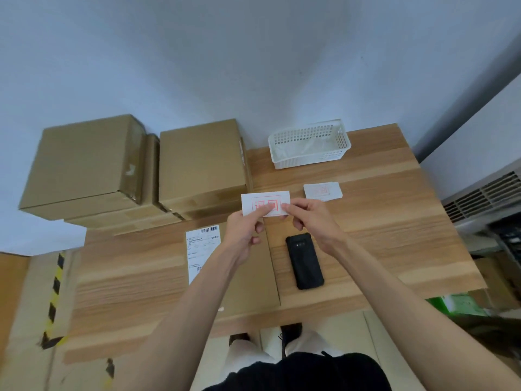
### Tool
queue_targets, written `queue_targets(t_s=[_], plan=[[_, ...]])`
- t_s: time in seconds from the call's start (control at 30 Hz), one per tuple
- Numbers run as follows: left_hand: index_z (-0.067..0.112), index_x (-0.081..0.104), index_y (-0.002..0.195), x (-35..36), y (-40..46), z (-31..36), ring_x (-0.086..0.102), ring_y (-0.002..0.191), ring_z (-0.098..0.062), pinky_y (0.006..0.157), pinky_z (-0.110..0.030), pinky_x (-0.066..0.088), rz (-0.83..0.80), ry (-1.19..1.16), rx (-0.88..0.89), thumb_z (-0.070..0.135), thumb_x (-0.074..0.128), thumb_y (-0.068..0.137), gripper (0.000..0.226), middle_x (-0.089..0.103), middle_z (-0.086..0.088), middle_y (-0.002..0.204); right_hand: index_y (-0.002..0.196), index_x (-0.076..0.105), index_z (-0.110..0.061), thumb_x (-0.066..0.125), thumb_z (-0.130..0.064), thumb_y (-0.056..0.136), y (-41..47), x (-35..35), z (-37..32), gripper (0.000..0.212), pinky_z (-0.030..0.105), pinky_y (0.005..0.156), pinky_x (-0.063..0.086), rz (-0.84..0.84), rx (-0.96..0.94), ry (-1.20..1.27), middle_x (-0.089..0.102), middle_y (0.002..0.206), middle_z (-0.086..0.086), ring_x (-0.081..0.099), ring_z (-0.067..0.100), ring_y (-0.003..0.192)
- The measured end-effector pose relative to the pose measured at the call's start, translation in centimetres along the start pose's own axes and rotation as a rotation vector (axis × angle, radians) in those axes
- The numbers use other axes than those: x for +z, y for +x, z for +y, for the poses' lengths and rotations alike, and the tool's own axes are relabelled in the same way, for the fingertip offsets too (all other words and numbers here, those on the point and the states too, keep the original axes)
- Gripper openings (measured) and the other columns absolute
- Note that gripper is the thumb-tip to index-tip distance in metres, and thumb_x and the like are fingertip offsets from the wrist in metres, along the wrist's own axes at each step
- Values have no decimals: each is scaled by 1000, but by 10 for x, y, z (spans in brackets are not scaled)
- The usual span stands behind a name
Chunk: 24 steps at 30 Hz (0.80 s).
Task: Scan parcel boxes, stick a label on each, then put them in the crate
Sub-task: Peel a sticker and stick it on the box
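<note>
Both my hands hold one white label (265, 204) with red print above the table. My left hand (244, 232) pinches its lower left edge, and my right hand (313, 221) pinches its lower right part. Below my left forearm lies a flat parcel box (248, 280) with a white shipping label (201, 249) on its top. A black handheld scanner (304, 261) lies just right of that box. A small stack of labels (322, 191) rests on the table beyond my right hand. The white perforated crate (310, 142) stands at the back of the table.
Two stacks of brown parcel boxes stand at the back left, one (84, 167) further left and one (201, 167) beside the crate. The wooden table (380, 215) meets a pale wall. Yellow-black hazard tape (55, 289) marks the floor on the left. A grey vent unit (485, 196) sits at right.
</note>
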<state>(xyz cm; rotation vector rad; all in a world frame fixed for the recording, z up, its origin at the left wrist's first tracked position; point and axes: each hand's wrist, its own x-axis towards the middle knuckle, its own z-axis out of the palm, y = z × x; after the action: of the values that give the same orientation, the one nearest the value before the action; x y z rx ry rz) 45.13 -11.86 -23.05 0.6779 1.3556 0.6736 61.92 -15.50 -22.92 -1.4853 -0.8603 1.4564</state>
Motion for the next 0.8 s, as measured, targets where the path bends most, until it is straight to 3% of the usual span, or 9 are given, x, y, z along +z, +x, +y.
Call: queue_targets(t_s=[0.17,0.47,0.8], plan=[[7,75,103,-5,-9,13,37,51,-10,41,-22,24,72,-46,80,24,84,83,28,67,-3,84,98,75,-8,69,-21,95,-6,5,-9,15,27,62,41,47,-11,38,75,86,7,45,12,51],[6,74,105,-10,-12,23,36,49,-9,38,-21,24,70,-55,107,23,84,82,30,68,1,79,89,77,-8,69,-10,92,-7,8,-17,8,21,54,41,44,-86,26,74,84,5,44,13,53],[5,73,108,-7,-15,22,38,49,-9,38,-21,26,53,-63,116,21,82,84,31,71,-5,88,90,79,-14,67,-7,92,-13,5,-21,14,21,58,40,10,-107,7,76,87,9,42,12,53]])
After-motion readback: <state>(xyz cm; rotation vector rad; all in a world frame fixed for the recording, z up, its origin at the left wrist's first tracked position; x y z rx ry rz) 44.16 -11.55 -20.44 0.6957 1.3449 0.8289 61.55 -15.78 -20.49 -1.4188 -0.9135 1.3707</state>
